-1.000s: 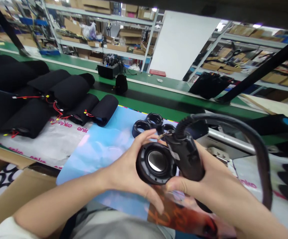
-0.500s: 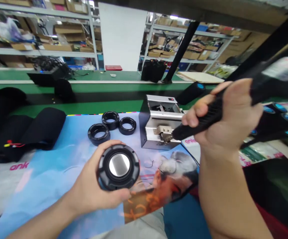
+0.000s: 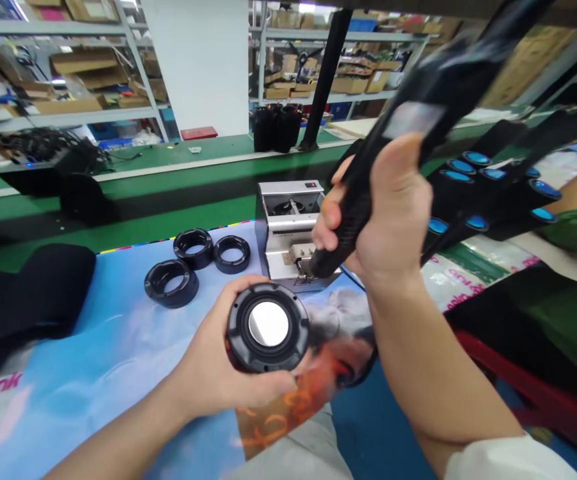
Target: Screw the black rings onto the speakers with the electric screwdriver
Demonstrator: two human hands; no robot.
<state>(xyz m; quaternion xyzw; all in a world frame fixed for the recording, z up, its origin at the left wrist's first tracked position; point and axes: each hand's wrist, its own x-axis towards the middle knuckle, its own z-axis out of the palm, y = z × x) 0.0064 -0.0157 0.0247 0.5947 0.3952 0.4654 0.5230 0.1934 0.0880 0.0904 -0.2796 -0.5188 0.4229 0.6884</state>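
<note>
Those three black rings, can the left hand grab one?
Probably not: the left hand is holding the round black part, though nothing seems to block the way to the black rings.

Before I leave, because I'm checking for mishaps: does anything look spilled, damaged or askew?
Nothing stands out: the speaker in the left hand shows no visible damage, and three black rings lie flat on the printed sheet.

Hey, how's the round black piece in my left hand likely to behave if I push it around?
The round black piece is probably stiff, since its rim looks undistorted in the grip of the left hand. Set on edge, it might roll, given that round outline. The shiny silver centre looks uncovered, so it may scratch or dent.
</note>
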